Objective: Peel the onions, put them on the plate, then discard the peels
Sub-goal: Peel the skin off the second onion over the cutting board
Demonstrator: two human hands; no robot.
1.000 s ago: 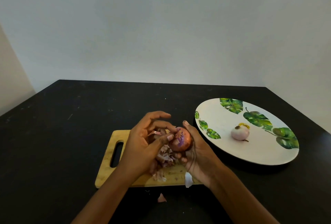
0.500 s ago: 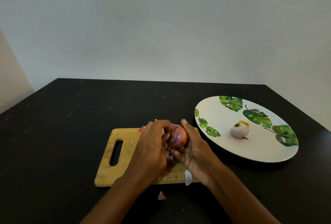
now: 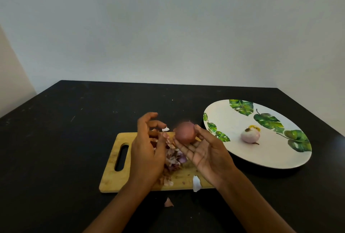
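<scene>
Since the earlier frames the left hand (image 3: 147,150) has come off the onion (image 3: 185,133) and stands just left of it, apart. The right hand (image 3: 207,155) has turned palm up.

Nearest the camera, a pink scrap (image 3: 168,202) lies on the black table (image 3: 56,139), just short of the board (image 3: 112,175). A white scrap (image 3: 196,183) overhangs the board's near edge. The board is wooden, with a slot handle at its left end. Peels (image 3: 174,158) are heaped on its middle, partly hidden by the left hand.

Left hand: fingers spread and loosely curled. A small white flake (image 3: 165,129) sits at a fingertip. Whether it is pinched cannot be told.

Right hand: palm up, fingers nearly straight under the onion, thumb against its right side. The onion is held between thumb and fingertips above the board's far right part. It shows red-brown skin and is blurred.

To the right of the board lies the plate (image 3: 224,119), white with printed green leaves. A peeled onion (image 3: 250,135), pale, rests on it near the middle.

A plain wall (image 3: 168,27) stands behind the table.
</scene>
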